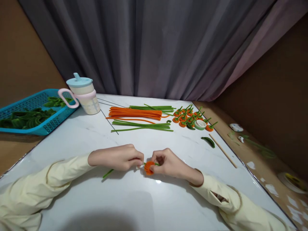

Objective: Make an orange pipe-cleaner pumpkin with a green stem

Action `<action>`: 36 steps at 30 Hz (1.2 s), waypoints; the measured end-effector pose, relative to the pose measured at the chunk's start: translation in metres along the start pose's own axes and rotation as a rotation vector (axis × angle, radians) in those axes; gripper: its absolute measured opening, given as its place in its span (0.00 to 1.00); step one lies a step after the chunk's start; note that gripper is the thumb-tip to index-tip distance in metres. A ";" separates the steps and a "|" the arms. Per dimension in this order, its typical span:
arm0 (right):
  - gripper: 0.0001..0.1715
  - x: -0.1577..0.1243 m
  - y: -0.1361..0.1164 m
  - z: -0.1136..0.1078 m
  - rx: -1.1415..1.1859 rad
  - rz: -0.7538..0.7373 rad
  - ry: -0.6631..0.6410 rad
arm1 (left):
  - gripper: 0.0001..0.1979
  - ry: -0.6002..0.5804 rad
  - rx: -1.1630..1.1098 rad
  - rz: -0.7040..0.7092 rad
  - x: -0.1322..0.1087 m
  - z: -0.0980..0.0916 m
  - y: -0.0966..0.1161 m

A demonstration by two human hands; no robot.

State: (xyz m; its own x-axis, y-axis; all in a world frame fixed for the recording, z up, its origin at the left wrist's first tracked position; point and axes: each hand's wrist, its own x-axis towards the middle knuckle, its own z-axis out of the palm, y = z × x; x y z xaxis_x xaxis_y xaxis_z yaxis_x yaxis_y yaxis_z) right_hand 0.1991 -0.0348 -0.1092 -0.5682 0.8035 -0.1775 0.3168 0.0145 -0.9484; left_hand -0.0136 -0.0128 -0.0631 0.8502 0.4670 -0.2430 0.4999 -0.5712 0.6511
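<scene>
Two hands meet low on the white surface (125, 205) in the head view, just short of its middle. The right hand (168, 163) has its fingers pinched together on a small orange coil (149, 167), a flat spiral of fuzzy pipe cleaner held on edge just off the marble. The left hand (120, 157) has its fingers closed on a green stem (108, 173) that runs out from under the palm toward eight o'clock and meets the coil at the fingertips.

The coil looks very light, soft and springy, with a wire core that should keep a bend; a hard squeeze would likely flatten the spiral or let it unwind. The rim of the disc, taken between thumb and forefinger, seems the safest hold, and the stem is best gripped close to the joint.

At twelve o'clock lies a bundle of orange pipe cleaners (134, 113) with green pipe cleaners (141, 126) beside it. At one o'clock sits a cluster of finished orange pieces (185, 117) around a small white ring (200, 124). A green leaf piece (208, 141) and a thin wooden stick (222, 150) lie at two o'clock. At ten o'clock stand a spouted cup (84, 94) and a blue basket (33, 102) of green shapes. Nothing crowds the hands.
</scene>
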 end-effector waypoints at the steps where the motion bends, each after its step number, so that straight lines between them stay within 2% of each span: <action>1: 0.05 0.000 -0.001 -0.001 0.015 0.021 -0.006 | 0.10 0.007 0.006 0.003 0.000 0.000 0.000; 6: 0.03 0.000 -0.003 -0.004 0.082 0.141 -0.068 | 0.10 0.015 0.013 0.005 0.000 0.001 0.001; 13: 0.03 0.002 -0.001 -0.006 0.101 0.159 0.013 | 0.11 0.086 0.041 -0.034 0.000 0.000 0.002; 18: 0.03 0.003 0.002 -0.006 0.102 0.179 0.019 | 0.11 0.105 0.013 -0.027 0.001 0.001 -0.001; 21: 0.03 0.005 0.005 -0.004 0.112 0.167 0.013 | 0.12 0.054 -0.087 -0.062 0.003 0.003 -0.005; 24: 0.05 0.006 0.007 0.000 0.086 0.066 0.052 | 0.13 -0.012 -0.278 -0.112 0.007 0.008 -0.007; 29: 0.07 0.006 0.009 0.004 0.002 -0.075 0.105 | 0.14 0.007 -0.536 -0.169 0.014 0.020 -0.009; 32: 0.06 0.006 0.008 0.003 0.012 -0.058 0.130 | 0.15 0.070 -0.562 -0.162 0.015 0.024 -0.010; 36: 0.08 0.006 0.005 -0.005 0.203 0.078 0.000 | 0.16 0.079 -0.619 -0.192 0.016 0.024 -0.012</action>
State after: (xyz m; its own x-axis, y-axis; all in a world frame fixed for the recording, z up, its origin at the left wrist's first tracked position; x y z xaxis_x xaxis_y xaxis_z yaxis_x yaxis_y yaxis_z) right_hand 0.2007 -0.0272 -0.1138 -0.5483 0.7974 -0.2522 0.2000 -0.1678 -0.9653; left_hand -0.0020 -0.0147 -0.0923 0.7289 0.5835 -0.3581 0.4342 0.0105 0.9008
